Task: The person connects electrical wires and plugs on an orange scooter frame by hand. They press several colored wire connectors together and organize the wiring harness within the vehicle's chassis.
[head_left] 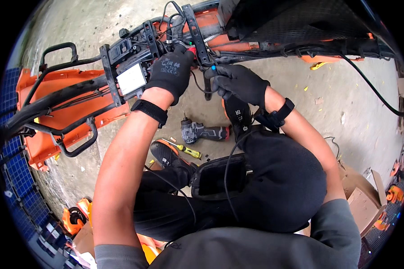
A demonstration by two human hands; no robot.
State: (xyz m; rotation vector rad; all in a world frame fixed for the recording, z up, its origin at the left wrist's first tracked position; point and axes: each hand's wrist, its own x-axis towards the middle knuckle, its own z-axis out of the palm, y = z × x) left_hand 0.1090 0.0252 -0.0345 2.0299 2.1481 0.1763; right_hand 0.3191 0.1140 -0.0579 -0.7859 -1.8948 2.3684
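My left hand (169,71), in a black glove, reaches into the wiring of a frame with orange panels (67,117). Its fingertips are hidden beside a red part (192,51). A white-topped box (131,80) sits left of that hand. My right hand (240,85), also gloved, has curled fingers by a black perforated bracket (199,38) and a small blue piece (213,68); what they hold is unclear. A dark cable (196,84) loops between the hands. On the concrete below lie a cordless drill (197,132) and a yellow-handled screwdriver (188,150).
A large dark panel (292,22) overhangs the upper right. Blue grid pallets (11,170) line the left edge. Open cardboard boxes (361,208) stand at lower right. Orange parts (74,219) lie at lower left. My bent knee and shoes are under my arms.
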